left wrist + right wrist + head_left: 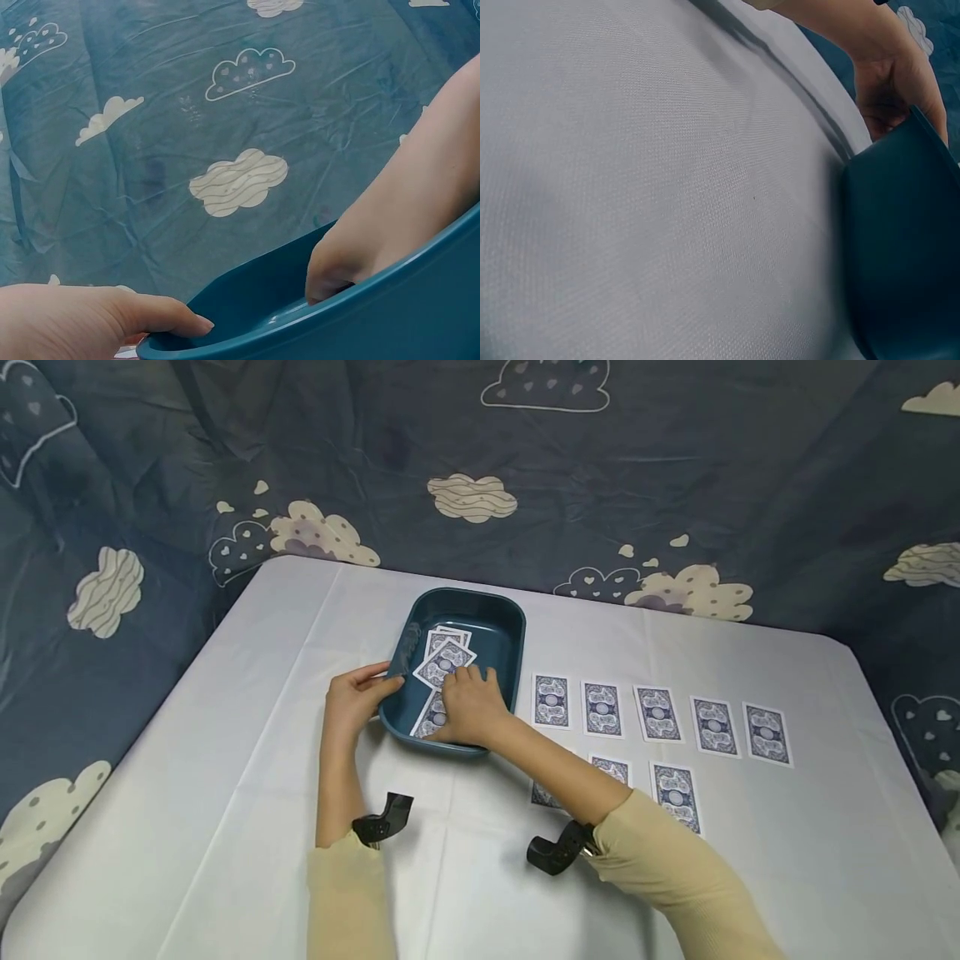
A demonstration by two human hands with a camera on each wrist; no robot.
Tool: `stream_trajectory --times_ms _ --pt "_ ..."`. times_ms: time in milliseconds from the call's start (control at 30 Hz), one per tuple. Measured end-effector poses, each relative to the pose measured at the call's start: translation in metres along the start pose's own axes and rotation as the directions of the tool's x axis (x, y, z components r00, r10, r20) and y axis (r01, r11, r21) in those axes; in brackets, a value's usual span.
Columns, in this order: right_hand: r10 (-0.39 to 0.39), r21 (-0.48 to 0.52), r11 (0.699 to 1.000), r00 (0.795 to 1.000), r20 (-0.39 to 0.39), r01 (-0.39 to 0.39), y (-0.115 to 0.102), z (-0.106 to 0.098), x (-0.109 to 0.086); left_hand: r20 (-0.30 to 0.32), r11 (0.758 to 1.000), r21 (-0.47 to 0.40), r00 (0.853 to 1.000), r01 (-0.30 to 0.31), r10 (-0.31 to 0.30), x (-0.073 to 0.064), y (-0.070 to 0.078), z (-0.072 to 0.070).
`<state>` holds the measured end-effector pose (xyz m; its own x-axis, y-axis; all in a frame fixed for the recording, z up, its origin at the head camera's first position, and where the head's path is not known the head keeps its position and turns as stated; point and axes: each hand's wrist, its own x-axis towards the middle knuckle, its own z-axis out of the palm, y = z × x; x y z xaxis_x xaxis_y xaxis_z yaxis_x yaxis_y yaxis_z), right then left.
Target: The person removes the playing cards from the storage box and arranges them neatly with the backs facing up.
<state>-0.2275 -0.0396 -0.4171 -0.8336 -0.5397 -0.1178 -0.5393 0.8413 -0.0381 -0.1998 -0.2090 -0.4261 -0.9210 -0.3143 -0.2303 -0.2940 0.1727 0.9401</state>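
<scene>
Left hand (356,702) pinches blue tray (491,647) at left rim. Right hand (474,706) inside, fingers bent over near card (429,714); can't tell if gripped. Card pokes out left, long axis near-left to far-right; right hand nearer.

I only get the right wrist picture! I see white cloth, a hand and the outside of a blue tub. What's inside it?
Observer: In the head view, cards lie in the tub, patterned backs up, some overlapping.
Operator: Cool! And where's the right hand? I can't find it.
Observer: It is down inside the tub, over the near end. Whether it grips a card, I can't tell.
Operator: Are there any more cards outside?
Observer: Yes, the far row on the white cloth, to the right of the tub, has five, all backs up.
</scene>
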Motion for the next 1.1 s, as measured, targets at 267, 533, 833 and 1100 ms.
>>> stream_trajectory --times_ms 267,533,833,1100 --pt "-0.086 0.074 0.993 0.996 -0.037 0.088 0.003 -0.001 0.003 0.002 1.0 -0.012 1.0 -0.008 0.008 0.0 0.003 -0.003" --pt "-0.098 0.146 0.985 0.994 0.039 0.091 0.005 -0.005 0.006 0.001 1.0 -0.021 1.0 -0.01 0.01 0.0 0.003 -0.003" --pt "-0.236 0.118 0.966 0.971 0.047 0.229 0.011 -0.002 0.018 0.026 1.0 -0.019 1.0 0.0 0.0 0.0 0.002 -0.003" --pt "-0.32 -0.017 0.948 0.947 -0.021 0.319 0.016 -0.002 0.018 0.035 1.0 -0.03 0.999 -0.002 0.003 0.0 0.002 -0.001"
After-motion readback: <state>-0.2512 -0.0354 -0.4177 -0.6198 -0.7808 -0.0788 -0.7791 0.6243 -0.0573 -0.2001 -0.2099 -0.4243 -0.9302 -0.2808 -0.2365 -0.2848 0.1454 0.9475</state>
